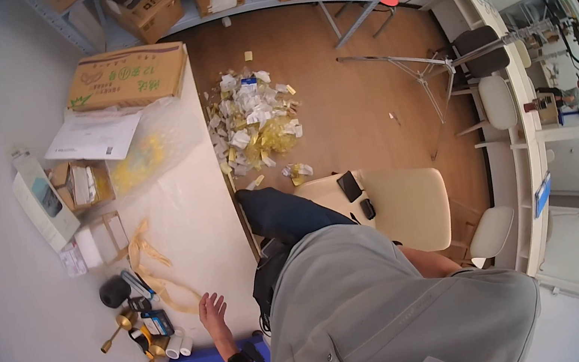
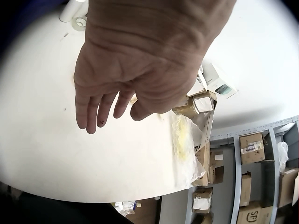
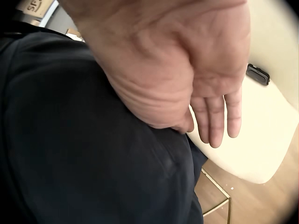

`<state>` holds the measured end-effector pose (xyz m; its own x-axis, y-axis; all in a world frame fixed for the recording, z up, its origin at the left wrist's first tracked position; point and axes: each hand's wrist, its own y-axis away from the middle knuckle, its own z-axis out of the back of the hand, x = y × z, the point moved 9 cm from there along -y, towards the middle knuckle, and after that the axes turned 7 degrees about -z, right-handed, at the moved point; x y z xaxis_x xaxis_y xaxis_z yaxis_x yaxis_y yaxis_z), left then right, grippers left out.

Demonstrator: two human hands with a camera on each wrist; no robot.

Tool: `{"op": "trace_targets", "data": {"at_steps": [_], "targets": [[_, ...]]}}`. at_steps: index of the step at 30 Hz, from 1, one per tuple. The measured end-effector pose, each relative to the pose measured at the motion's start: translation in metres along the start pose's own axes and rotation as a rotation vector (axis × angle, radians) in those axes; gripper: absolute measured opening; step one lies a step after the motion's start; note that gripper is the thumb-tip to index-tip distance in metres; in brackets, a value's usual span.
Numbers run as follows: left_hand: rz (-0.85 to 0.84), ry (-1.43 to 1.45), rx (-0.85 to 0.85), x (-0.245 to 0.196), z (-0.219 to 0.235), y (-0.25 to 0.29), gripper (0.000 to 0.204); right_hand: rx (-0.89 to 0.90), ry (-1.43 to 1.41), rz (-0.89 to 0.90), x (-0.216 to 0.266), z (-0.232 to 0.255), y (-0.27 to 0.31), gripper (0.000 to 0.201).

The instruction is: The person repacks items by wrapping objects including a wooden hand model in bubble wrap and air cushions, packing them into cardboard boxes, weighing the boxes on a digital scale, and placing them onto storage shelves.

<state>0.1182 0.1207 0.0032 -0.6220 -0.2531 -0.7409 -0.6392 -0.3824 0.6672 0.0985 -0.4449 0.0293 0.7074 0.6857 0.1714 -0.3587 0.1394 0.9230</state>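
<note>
Over the white table [image 1: 193,219], my left hand [image 1: 214,316] has its fingers extended and holds nothing. A pale yellow strip [image 1: 171,294] lies on the tabletop, its end close to the fingertips. The left wrist view shows the palm of this hand [image 2: 135,74] above the white surface. My right hand [image 3: 187,70] hangs beside the dark trousers [image 3: 93,140], fingers loosely straight and holding nothing, over a cream chair seat [image 3: 252,144]. In the head view the grey shirt hides the right hand; only the forearm shows.
Along the wall side stand a flat carton [image 1: 125,78], a bubble-wrap bag [image 1: 149,154], small boxes, tape rolls [image 1: 177,344] and a black cylinder [image 1: 115,291]. A heap of paper and yellow scraps [image 1: 257,118] lies on the floor. Shelves with cartons [image 1: 145,10] stand beyond; a tripod [image 1: 431,67] is to the right.
</note>
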Motion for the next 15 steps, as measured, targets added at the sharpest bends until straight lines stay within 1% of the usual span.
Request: {"op": "trace_targets", "data": {"at_steps": [1,3,4,5,6,7,8,9,11,12,14,15], "targets": [[-0.012,-0.019,0.007,-0.007,-0.001,-0.004,0.050,-0.018,-0.023,0.012,0.010,0.008,-0.001,0.037],[0.010,-0.051,0.038,0.000,0.000,-0.021,0.049,-0.101,-0.076,0.083,0.057,0.051,-0.023,0.038],[0.027,-0.064,0.033,0.010,0.002,-0.032,0.047,-0.085,-0.244,0.176,-0.009,0.021,-0.098,0.039],[0.031,-0.064,0.041,0.023,0.005,-0.045,0.047,-0.164,-0.126,0.201,-0.020,0.039,-0.104,0.041],[0.071,-0.044,0.032,0.022,0.000,-0.046,0.043,-0.137,-0.142,0.114,-0.019,0.052,-0.094,0.040],[0.074,-0.020,0.062,0.051,0.007,-0.066,0.040,-0.063,-0.288,0.005,-0.029,0.058,-0.094,0.036],[0.033,-0.015,0.086,0.052,0.002,-0.078,0.040,-0.111,-0.292,-0.001,-0.035,0.070,-0.094,0.033],[0.040,0.007,0.119,0.050,-0.004,-0.078,0.042,-0.163,-0.211,0.052,-0.033,0.085,-0.094,0.032],[0.060,0.048,0.176,0.046,-0.015,-0.074,0.047,-0.187,-0.155,0.163,-0.024,0.110,-0.101,0.032],[0.031,0.054,0.184,0.042,-0.019,-0.075,0.047,-0.205,-0.162,0.186,-0.020,0.122,-0.108,0.032],[0.028,0.059,0.182,0.039,-0.026,-0.080,0.052,-0.243,-0.443,0.157,-0.018,0.145,-0.124,0.031],[0.003,0.062,0.197,0.037,-0.030,-0.084,0.052,-0.262,-0.455,0.176,-0.004,0.162,-0.123,0.031]]}}
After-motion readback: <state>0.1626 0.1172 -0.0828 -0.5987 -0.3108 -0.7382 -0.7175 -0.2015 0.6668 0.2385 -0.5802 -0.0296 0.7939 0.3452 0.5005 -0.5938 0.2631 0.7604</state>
